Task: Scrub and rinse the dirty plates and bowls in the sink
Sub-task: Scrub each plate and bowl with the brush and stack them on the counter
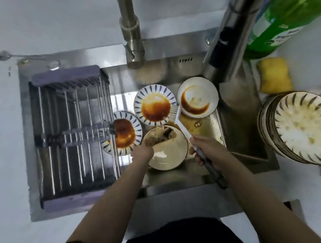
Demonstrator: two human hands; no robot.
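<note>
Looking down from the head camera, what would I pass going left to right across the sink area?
Spoon → drying rack → left hand holding a cream bowl → right hand holding a brush → yellow sponge → stacked bowls.
</note>
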